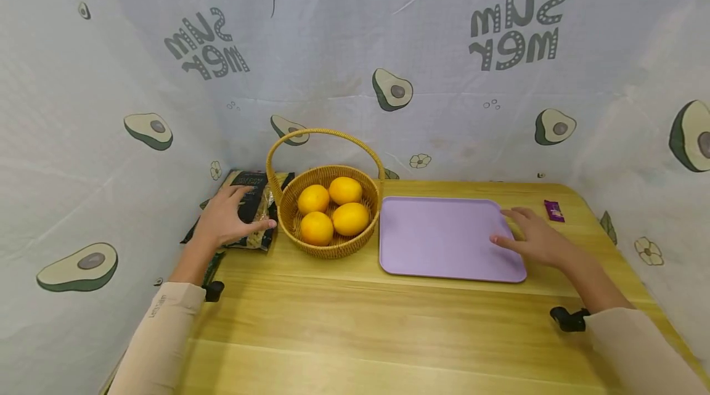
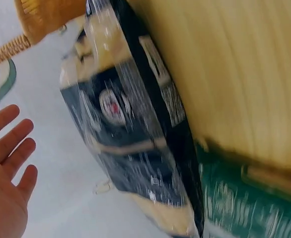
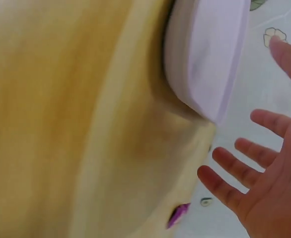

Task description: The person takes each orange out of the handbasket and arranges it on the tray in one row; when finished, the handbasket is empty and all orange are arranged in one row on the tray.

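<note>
My left hand point(image 1: 226, 217) is spread above a black and clear food package point(image 1: 258, 198) and holds nothing. In the left wrist view the same package point(image 2: 120, 109) lies apart from the fingers. Just right of it stands a wicker basket point(image 1: 338, 251) with a tall handle, holding several yellow-orange fruits point(image 1: 317, 228) that look like lemons or oranges. My right hand point(image 1: 535, 238) hovers over the right edge of a lilac tray point(image 1: 438, 238), its fingers extended. Nothing is in that hand in the right wrist view either, where the tray point(image 3: 205, 54) is beyond the fingers.
A small purple wrapped packet point(image 1: 554, 211) lies at the far right of the wooden table point(image 1: 355, 321). Partly under the left forearm, a green package point(image 2: 245, 198) is beside the black one. An avocado-printed cloth point(image 1: 333, 44) encloses the table at the back and sides.
</note>
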Tool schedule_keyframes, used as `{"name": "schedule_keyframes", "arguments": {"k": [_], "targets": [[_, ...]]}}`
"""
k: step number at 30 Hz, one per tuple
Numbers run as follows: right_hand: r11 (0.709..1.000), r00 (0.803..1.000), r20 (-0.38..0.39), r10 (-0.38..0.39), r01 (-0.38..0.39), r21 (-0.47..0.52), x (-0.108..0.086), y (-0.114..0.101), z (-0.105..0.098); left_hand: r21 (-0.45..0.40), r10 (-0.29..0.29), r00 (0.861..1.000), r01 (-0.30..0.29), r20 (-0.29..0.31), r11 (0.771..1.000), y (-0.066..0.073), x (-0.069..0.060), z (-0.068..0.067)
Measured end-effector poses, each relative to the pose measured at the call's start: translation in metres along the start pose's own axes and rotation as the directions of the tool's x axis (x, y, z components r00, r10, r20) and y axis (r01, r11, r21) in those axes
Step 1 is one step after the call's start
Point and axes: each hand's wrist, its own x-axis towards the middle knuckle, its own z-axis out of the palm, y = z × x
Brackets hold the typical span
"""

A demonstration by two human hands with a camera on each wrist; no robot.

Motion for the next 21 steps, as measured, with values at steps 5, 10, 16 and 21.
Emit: {"name": "schedule_keyframes", "arguments": {"k": [5,10,16,21], "targets": [[0.999,1.0,-0.006,0.022,-0.022,0.039,-0.003,0.003,0.01,-0.057,0.046,0.997,-0.049,-0.066,0.997,0.015,-0.002,0.008],[0.997,0.999,-0.028,0.032,-0.03,0.071,-0.005,0.003,0.02,-0.129,0.091,0.994,-0.099,-0.064,0.987,0.036,-0.001,0.013],[0.992,0.998,-0.023,0.065,-0.062,0.108,-0.008,0.006,0.036,-0.177,0.161,0.987,-0.162,-0.022,0.971,0.063,0.001,0.02],[0.989,0.997,-0.022,0.07,-0.066,0.136,-0.01,0.007,0.039,-0.216,0.191,0.982,-0.185,0.006,0.959,0.077,0.004,0.028]]}}
